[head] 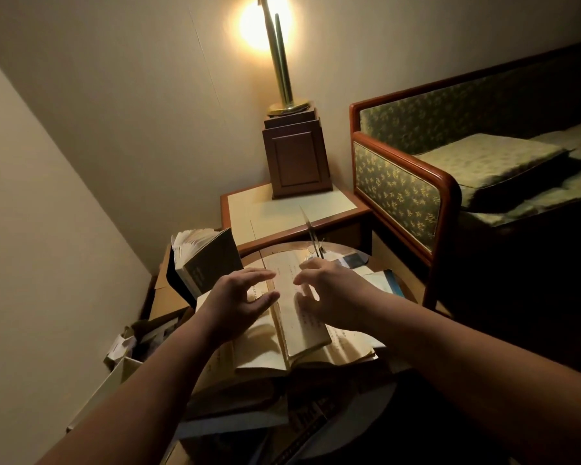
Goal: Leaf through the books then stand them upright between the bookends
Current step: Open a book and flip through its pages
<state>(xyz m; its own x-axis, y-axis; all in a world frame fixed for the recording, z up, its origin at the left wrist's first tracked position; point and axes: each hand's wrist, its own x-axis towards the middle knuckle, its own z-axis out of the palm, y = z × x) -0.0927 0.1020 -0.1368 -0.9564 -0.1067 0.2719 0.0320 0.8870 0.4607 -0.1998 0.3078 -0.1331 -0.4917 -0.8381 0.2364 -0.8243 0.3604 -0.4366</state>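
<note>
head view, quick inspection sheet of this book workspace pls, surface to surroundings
surface: round brown wooden table, mostly covered by books.
job's things: open cream-paged book under both hands, lying on a larger open book; dark-covered thick book standing tilted at left, pages fanned; thin upright metal plate behind the hands, maybe a bookend.
clutter: blue-covered books at right; cardboard boxes beside the table at left.
grippers: left hand and right hand open, fingers spread over the open pages, gripping nothing.
cables: nothing seen.
surroundings: lit brass lamp on a brown wooden pedestal, cream-topped side table, green patterned wood-framed sofa.
</note>
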